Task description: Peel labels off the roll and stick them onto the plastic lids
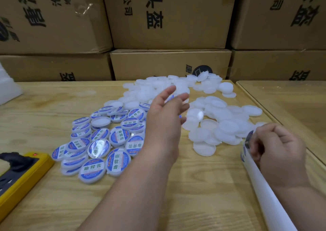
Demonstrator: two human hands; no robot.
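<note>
My left hand (165,112) hovers over the table between the two heaps, fingers stretched out and blurred. A sliver of blue shows behind its fingers; what it belongs to is unclear. Left of it lies a heap of labelled lids (98,142) with blue and white round labels. Plain white plastic lids (220,125) are spread to the right and toward the back. My right hand (277,151) curls its fingers round the end of the white label strip (261,185), which runs down to the lower right. A dark printed label shows at the strip's top end.
A yellow and black device (23,174) lies at the left front on the wooden table (53,107). Stacked cardboard boxes (169,19) wall off the back. A second table surface (291,103) adjoins on the right. Something white (8,88) stands at the far left.
</note>
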